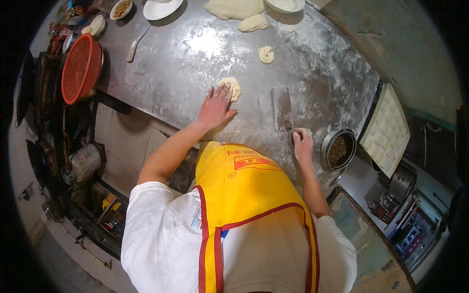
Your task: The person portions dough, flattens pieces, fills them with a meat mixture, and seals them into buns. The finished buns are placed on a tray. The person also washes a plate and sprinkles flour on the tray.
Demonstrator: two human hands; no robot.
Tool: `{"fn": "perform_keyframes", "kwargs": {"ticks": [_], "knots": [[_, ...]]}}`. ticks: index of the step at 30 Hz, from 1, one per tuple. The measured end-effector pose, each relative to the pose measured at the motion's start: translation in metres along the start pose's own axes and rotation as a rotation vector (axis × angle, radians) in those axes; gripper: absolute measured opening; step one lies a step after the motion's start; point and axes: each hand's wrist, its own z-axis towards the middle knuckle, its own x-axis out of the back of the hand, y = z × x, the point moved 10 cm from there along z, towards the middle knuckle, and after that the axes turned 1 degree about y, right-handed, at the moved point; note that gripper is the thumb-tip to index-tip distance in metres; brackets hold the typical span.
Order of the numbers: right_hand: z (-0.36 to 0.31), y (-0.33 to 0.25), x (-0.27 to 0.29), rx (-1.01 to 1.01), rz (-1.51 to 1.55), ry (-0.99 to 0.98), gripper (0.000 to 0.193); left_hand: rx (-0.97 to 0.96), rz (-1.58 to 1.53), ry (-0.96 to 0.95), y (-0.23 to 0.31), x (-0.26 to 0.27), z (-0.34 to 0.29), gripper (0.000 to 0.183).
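My left hand (216,106) lies flat with its fingers stretched out over the edge of a flattened piece of pale dough (234,90) on the metal worktable. To the right, my right hand (303,145) is closed, its fingertips at the near corner of a flat rectangular metal blade (281,108) that rests on the table; the grip itself is partly hidden. Farther back lies a small coiled strip of dough (266,55). Beyond it are an oblong dough lump (253,23) and a large dough mass (233,8).
Right of my right hand stands a metal bowl (325,151) of dark filling. A tray of pale dough pieces (386,128) sits beyond the table's right edge. At left are a red plastic basket (80,68) and a knife (132,51). A white plate (163,9) and a flour bowl (286,5) stand behind.
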Motion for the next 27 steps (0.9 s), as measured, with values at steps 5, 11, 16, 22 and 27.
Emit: {"fn": "perform_keyframes", "kwargs": {"ticks": [5,11,16,22,27], "knots": [[0.012,-0.022,-0.007,0.028,0.038,-0.023,0.014,0.027,0.012,0.044,-0.009,0.010,0.003,0.069],[0.003,0.016,-0.013,-0.150,-0.001,-0.047,0.017,-0.056,-0.045,-0.104,-0.005,-0.008,0.013,0.076],[0.001,0.027,-0.009,-0.162,-0.019,-0.009,0.017,-0.079,-0.024,0.030,-0.001,0.007,0.019,0.077],[0.016,0.029,-0.012,-0.161,0.045,0.007,0.018,-0.020,-0.027,-0.058,-0.013,0.006,0.025,0.078],[0.038,0.012,-0.022,-0.113,-0.003,-0.054,0.018,0.520,0.091,0.016,-0.133,0.017,0.013,0.076]]}}
